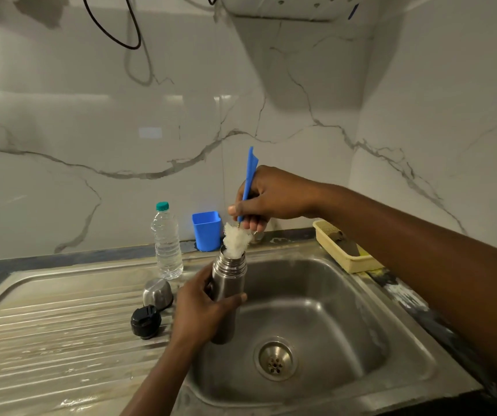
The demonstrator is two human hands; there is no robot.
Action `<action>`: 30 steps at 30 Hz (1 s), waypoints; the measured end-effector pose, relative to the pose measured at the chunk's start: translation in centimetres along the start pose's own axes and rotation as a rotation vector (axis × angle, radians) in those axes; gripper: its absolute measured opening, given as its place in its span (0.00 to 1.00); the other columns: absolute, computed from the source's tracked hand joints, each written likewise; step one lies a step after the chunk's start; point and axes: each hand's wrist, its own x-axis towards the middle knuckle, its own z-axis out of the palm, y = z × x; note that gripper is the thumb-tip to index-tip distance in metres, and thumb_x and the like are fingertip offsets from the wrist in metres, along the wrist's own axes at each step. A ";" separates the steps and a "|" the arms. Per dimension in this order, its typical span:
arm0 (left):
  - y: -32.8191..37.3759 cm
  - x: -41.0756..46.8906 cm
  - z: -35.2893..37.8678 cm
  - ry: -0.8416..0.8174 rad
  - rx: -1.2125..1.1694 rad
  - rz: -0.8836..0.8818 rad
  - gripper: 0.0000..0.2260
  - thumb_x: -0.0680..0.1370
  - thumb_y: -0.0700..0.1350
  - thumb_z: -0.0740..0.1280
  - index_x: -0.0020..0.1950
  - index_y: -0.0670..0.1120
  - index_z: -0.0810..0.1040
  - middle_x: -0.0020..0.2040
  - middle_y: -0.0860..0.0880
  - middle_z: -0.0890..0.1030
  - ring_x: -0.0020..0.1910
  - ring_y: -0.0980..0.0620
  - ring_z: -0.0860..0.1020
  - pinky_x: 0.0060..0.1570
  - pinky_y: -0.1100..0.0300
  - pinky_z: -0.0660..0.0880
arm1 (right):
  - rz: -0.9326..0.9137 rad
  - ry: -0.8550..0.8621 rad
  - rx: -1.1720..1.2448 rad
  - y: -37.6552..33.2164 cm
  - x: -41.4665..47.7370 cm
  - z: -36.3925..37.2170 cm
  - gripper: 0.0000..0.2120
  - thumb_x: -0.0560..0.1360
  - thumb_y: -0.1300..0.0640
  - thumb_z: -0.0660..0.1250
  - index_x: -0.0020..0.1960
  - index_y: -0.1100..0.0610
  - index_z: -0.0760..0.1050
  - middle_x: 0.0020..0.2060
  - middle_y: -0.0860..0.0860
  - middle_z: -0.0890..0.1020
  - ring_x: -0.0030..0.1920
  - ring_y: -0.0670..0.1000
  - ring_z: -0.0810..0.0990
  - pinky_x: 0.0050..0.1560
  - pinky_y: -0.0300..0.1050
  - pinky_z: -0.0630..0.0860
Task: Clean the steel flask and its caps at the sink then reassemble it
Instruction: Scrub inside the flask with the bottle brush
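Note:
My left hand [200,307] grips the steel flask [229,280] upright over the left side of the sink basin [316,310]. The flask's mouth is uncovered. My right hand [268,198] holds a blue-handled bottle brush [248,181], and its white bristle head [235,240] sits at the flask's mouth, partly inside. On the draining board [61,325] to the left lie the steel cup cap [157,292] and the black stopper cap [145,322], close together.
A clear water bottle with a teal lid [166,241] and a blue plastic cup [207,231] stand at the back edge of the sink. A yellow tray [343,250] sits at the back right. The drain [275,360] lies below the flask.

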 end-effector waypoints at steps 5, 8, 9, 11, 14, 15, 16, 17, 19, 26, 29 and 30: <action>-0.1 0.1 0.7 -0.044 0.030 -0.014 0.31 0.65 0.54 0.84 0.66 0.58 0.79 0.56 0.60 0.85 0.55 0.61 0.82 0.55 0.57 0.81 | 0.004 -0.003 -0.011 -0.1 -0.6 -0.9 0.09 0.81 0.57 0.71 0.51 0.64 0.84 0.38 0.56 0.87 0.37 0.51 0.86 0.41 0.39 0.83; -0.3 0.1 1.0 -0.052 0.050 -0.011 0.31 0.65 0.50 0.85 0.65 0.58 0.78 0.56 0.59 0.84 0.55 0.61 0.81 0.53 0.63 0.78 | -0.014 0.009 -0.007 -0.5 -1.0 -2.1 0.09 0.81 0.59 0.71 0.52 0.65 0.84 0.40 0.58 0.87 0.39 0.53 0.87 0.42 0.42 0.84; -0.5 0.1 1.0 -0.053 0.053 -0.018 0.30 0.65 0.49 0.85 0.64 0.58 0.78 0.56 0.59 0.84 0.55 0.61 0.81 0.54 0.62 0.78 | -0.021 0.023 0.004 -0.8 -1.1 -2.9 0.09 0.81 0.59 0.71 0.52 0.66 0.84 0.41 0.60 0.87 0.39 0.53 0.87 0.43 0.43 0.84; -0.9 0.3 0.9 -0.047 0.048 -0.041 0.30 0.65 0.49 0.85 0.64 0.57 0.78 0.56 0.58 0.84 0.55 0.60 0.82 0.55 0.59 0.80 | -0.031 0.035 0.024 -1.5 -1.4 -4.5 0.10 0.81 0.59 0.71 0.53 0.66 0.84 0.42 0.61 0.87 0.39 0.53 0.86 0.42 0.43 0.84; -0.9 0.5 1.0 -0.054 0.051 -0.050 0.31 0.65 0.49 0.85 0.65 0.58 0.78 0.55 0.59 0.84 0.54 0.61 0.82 0.53 0.62 0.79 | -0.036 0.006 0.011 -2.0 -1.8 -5.6 0.10 0.81 0.59 0.70 0.54 0.66 0.84 0.42 0.60 0.87 0.38 0.50 0.86 0.41 0.41 0.83; -0.6 0.5 1.1 -0.061 0.049 -0.054 0.30 0.65 0.49 0.85 0.64 0.59 0.77 0.55 0.59 0.84 0.54 0.62 0.81 0.51 0.65 0.77 | -0.035 0.001 0.004 -2.0 -1.9 -5.6 0.10 0.81 0.59 0.70 0.54 0.66 0.84 0.41 0.59 0.87 0.37 0.50 0.86 0.41 0.40 0.83; -0.4 0.6 1.2 -0.069 0.048 -0.057 0.30 0.66 0.49 0.85 0.64 0.60 0.76 0.55 0.60 0.83 0.54 0.63 0.81 0.50 0.67 0.76 | -0.036 0.004 -0.002 -2.1 -1.8 -5.7 0.10 0.81 0.58 0.70 0.53 0.66 0.84 0.41 0.59 0.87 0.37 0.50 0.86 0.41 0.40 0.83; -0.2 0.6 1.3 -0.074 0.047 -0.059 0.30 0.66 0.49 0.85 0.63 0.61 0.76 0.55 0.60 0.83 0.54 0.64 0.80 0.49 0.68 0.75 | -0.036 0.009 -0.009 -2.1 -1.9 -5.8 0.10 0.81 0.58 0.70 0.54 0.65 0.84 0.41 0.59 0.87 0.37 0.50 0.86 0.41 0.40 0.83; 0.0 0.7 1.3 -0.073 0.045 -0.062 0.30 0.66 0.48 0.85 0.62 0.61 0.76 0.53 0.61 0.83 0.53 0.65 0.80 0.48 0.69 0.73 | -0.031 0.022 -0.013 -2.1 -2.0 -6.3 0.10 0.81 0.58 0.70 0.54 0.65 0.83 0.42 0.59 0.87 0.37 0.50 0.86 0.41 0.40 0.83; -0.4 1.0 1.6 -0.077 0.058 -0.068 0.30 0.64 0.48 0.85 0.60 0.61 0.77 0.52 0.61 0.83 0.52 0.64 0.80 0.48 0.67 0.75 | -0.001 0.027 0.002 -2.2 -2.0 -7.0 0.10 0.81 0.58 0.70 0.54 0.65 0.83 0.40 0.57 0.87 0.36 0.50 0.86 0.40 0.39 0.83; -0.5 1.0 1.8 -0.093 0.064 -0.078 0.29 0.65 0.46 0.85 0.60 0.60 0.77 0.52 0.60 0.84 0.52 0.64 0.80 0.50 0.66 0.76 | 0.002 0.019 -0.003 -2.4 -1.8 -7.2 0.08 0.81 0.59 0.70 0.53 0.65 0.83 0.39 0.56 0.87 0.36 0.50 0.86 0.40 0.40 0.83; -0.5 1.0 1.9 -0.090 0.062 -0.082 0.29 0.65 0.46 0.85 0.60 0.60 0.77 0.52 0.60 0.84 0.52 0.64 0.81 0.50 0.65 0.77 | 0.001 0.019 -0.007 -2.4 -1.8 -7.2 0.08 0.81 0.59 0.70 0.53 0.65 0.83 0.39 0.56 0.87 0.36 0.51 0.86 0.40 0.40 0.83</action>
